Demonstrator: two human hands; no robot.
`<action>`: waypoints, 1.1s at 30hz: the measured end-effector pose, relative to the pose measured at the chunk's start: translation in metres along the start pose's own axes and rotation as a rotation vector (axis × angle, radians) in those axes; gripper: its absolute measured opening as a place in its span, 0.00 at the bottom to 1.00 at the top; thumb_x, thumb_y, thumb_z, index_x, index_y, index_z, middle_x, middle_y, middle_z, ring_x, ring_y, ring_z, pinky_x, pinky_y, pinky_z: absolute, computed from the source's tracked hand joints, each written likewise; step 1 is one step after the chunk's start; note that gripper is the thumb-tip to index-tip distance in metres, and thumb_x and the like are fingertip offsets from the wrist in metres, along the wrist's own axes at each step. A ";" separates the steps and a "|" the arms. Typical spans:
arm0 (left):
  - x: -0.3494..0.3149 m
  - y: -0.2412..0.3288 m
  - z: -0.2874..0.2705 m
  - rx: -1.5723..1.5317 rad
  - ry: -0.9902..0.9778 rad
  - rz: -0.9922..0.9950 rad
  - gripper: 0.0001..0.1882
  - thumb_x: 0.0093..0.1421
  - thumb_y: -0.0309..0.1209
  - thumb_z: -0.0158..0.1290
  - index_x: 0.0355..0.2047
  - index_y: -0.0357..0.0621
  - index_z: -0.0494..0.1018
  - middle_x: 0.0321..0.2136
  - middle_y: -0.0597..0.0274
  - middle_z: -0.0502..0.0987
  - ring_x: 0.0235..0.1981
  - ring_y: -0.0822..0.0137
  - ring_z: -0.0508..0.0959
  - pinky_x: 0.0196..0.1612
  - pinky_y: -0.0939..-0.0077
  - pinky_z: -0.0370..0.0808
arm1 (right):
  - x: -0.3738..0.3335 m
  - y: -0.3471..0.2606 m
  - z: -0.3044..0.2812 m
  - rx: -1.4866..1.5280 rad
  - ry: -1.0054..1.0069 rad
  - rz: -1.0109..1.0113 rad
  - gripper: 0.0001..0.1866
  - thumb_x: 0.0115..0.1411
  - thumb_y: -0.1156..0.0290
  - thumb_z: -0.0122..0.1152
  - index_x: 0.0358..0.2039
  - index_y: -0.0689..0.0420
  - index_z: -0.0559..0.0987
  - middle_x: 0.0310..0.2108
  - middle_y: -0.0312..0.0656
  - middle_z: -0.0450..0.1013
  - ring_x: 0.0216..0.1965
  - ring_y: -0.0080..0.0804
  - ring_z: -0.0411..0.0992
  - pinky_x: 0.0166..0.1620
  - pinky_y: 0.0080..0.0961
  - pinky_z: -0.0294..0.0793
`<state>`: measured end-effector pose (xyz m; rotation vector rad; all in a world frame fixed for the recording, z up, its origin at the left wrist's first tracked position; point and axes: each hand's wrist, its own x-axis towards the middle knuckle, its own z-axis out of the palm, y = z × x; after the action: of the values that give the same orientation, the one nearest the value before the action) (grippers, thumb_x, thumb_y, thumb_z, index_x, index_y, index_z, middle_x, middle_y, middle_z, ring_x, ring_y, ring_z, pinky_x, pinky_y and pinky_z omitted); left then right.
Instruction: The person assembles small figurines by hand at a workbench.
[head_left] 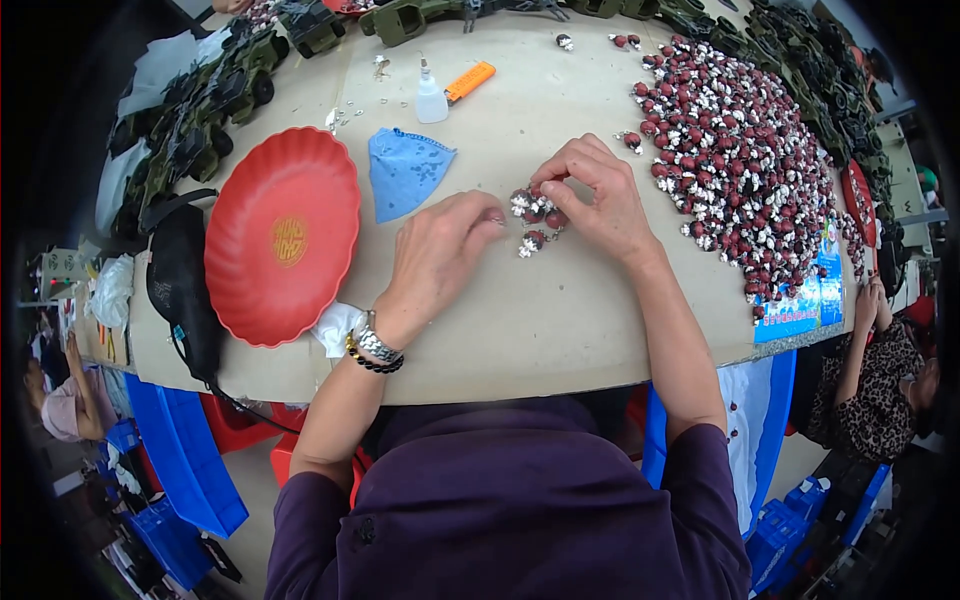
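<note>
A few small red-and-white figure charms [533,241] with metal bits lie in front of me between my hands. My right hand [605,200] is closed, thumb and forefinger pinching at one of the upper charms [524,203]. Just left of them hovers my left hand [440,245], its thumb and fingers drawn together. Those fingertips are slightly blurred, and whatever they hold is too small to name. To the right spreads a big pile of the same red-and-white charms [735,160]. A metal watch and a beaded bracelet circle my left wrist.
Left of my hands stand a red scalloped plate [335,190] and a black pouch [180,290]. Beyond are a blue cloth [405,170], a small dropper bottle [431,100] and an orange box cutter [470,80]. Dark green toy vehicles [200,120] line the table's far edges. Other people sit at both sides.
</note>
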<state>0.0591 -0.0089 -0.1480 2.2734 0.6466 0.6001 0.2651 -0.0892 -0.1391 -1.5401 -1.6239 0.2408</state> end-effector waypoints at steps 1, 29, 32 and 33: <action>0.002 -0.002 0.000 -0.003 -0.003 0.001 0.12 0.56 0.29 0.57 0.41 0.42 0.73 0.28 0.58 0.78 0.30 0.57 0.79 0.32 0.65 0.73 | 0.000 0.002 -0.001 0.024 0.003 -0.002 0.04 0.49 0.78 0.62 0.27 0.60 0.80 0.26 0.37 0.75 0.35 0.31 0.70 0.40 0.27 0.70; -0.008 0.009 -0.003 -1.353 -0.212 -0.447 0.16 0.66 0.30 0.50 0.52 0.39 0.67 0.29 0.67 0.71 0.21 0.81 0.68 0.18 0.89 0.62 | -0.007 -0.031 0.015 0.094 -0.057 -0.180 0.24 0.39 0.72 0.72 0.41 0.54 0.80 0.38 0.39 0.70 0.40 0.39 0.68 0.43 0.32 0.70; -0.009 0.003 -0.002 -1.303 -0.253 -0.443 0.17 0.64 0.27 0.53 0.52 0.39 0.66 0.32 0.66 0.72 0.21 0.81 0.69 0.17 0.90 0.61 | -0.007 -0.032 0.014 0.056 -0.065 -0.236 0.24 0.38 0.73 0.71 0.41 0.54 0.80 0.37 0.38 0.70 0.40 0.39 0.68 0.43 0.33 0.69; -0.009 0.005 -0.001 -1.342 -0.242 -0.451 0.16 0.65 0.29 0.52 0.51 0.39 0.66 0.33 0.66 0.72 0.22 0.80 0.69 0.17 0.90 0.61 | -0.007 -0.032 0.013 0.056 -0.064 -0.237 0.24 0.38 0.73 0.71 0.41 0.54 0.80 0.37 0.38 0.70 0.40 0.39 0.68 0.43 0.33 0.69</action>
<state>0.0530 -0.0166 -0.1455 0.8808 0.3927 0.3325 0.2318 -0.0970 -0.1292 -1.2957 -1.8164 0.2065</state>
